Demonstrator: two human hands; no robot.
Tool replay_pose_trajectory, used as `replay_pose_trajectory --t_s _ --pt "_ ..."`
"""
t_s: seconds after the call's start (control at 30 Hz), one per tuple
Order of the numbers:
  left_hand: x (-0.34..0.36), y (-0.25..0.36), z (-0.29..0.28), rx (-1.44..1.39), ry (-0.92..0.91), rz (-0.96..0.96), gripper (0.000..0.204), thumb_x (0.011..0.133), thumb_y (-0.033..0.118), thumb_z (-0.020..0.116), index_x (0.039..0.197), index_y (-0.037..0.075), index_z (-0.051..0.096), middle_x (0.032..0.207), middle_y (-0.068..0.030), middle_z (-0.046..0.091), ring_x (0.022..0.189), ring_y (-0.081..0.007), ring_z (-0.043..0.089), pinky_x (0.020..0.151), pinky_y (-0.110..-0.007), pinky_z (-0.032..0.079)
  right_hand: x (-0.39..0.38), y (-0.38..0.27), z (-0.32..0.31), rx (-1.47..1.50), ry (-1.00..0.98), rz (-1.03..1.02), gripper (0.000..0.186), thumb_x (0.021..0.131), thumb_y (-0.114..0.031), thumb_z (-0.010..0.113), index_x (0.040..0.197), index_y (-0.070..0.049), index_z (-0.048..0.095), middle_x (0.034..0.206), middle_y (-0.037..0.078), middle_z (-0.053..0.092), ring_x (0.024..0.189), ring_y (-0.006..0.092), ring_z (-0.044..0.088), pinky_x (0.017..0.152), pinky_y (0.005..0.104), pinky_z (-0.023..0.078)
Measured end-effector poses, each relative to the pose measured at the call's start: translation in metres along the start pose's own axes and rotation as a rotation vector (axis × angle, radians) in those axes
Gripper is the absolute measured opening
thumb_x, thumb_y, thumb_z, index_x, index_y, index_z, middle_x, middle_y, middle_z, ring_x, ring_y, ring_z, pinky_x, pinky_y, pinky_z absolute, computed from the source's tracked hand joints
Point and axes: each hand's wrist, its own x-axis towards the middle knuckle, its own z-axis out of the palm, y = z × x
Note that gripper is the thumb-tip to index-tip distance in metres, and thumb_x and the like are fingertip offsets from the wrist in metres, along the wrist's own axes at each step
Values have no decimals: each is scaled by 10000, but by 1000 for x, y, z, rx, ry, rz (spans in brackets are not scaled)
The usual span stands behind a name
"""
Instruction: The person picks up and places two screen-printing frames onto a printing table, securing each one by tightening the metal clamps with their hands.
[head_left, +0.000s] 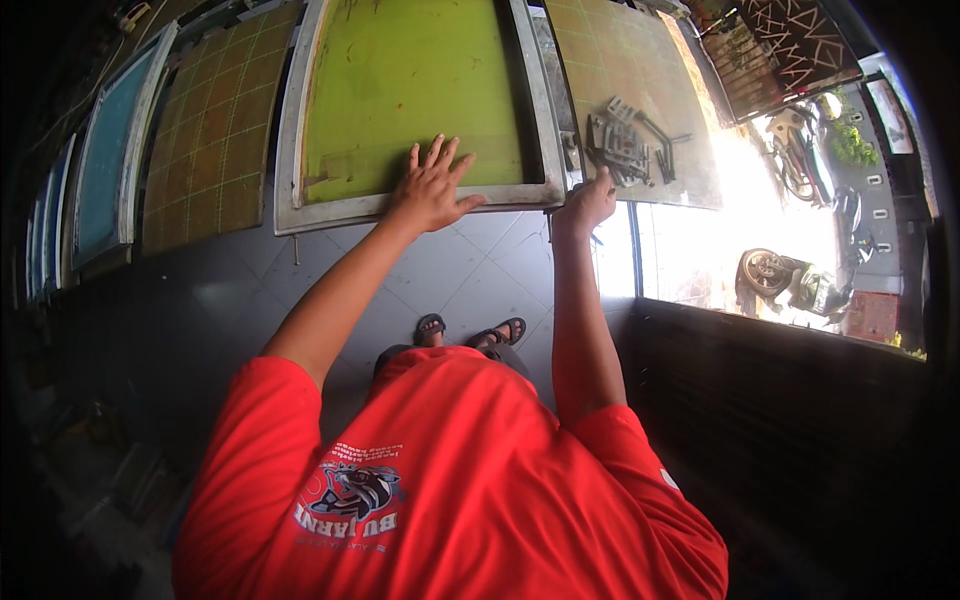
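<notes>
A screen-printing frame (345, 212) with pale, worn edges and yellow-green mesh (420, 80) lies in front of me. My left hand (434, 192) rests over its near edge, fingers spread onto the mesh, holding nothing. At the frame's near right corner, my right hand (587, 206) is closed with the thumb on top. What its fingers grip there is hidden beneath them. Just beyond that hand, a cluster of grey metal hardware (622, 145) lies on a tan board (640, 60).
To the left are a brown board with a grid of lines (205, 140) and another frame with blue mesh (115, 150). Grey floor tiles (480, 262) show below the bench. A dark panel (760, 390) stands at the right, with motorbikes (800, 285) outside in bright light.
</notes>
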Motion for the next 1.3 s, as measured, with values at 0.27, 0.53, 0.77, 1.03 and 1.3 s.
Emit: replay_pose_trajectory --t_s 0.27,0.53,0.77,1.03,1.3 --pt "2 1 1 46 -35 -12 658 942 588 293 1449 170 325 1526 -141 231 1427 -327 150 1137 -567 76 -25 -9 13 -159 -22 -165 383 919 -168 556 581 -78 401 520 -10 389 463 112 326 468 305 284" --pt "2 2 -4 13 -3 -52 551 969 420 334 1456 163 313 1529 -140 234 1433 -302 153 1142 -542 79 -60 7 -23 -930 -705 -868 328 821 -119 648 572 -45 449 546 124 481 550 322 488 578 428 380" --pt "1 1 -9 -15 -10 -38 552 961 416 364 1443 150 337 1522 -144 250 1432 -309 153 1142 -534 82 -100 52 -84 -1151 -1409 -1115 309 785 -246 681 574 -119 495 560 28 537 591 232 554 597 350 414" --pt "0 -4 4 -99 101 -3 584 956 490 363 1392 104 397 1510 -156 270 1426 -312 170 1129 -557 110 -79 11 -139 -625 -502 524 459 964 -437 463 950 -7 625 719 -28 482 455 47 347 409 221 274" --pt "-10 -3 -14 -131 439 90 547 917 485 475 1276 73 493 1411 -171 386 1369 -356 264 1103 -541 196 -26 -1 -120 -438 -589 710 490 977 -419 406 1096 17 596 952 66 591 453 46 269 385 217 228"
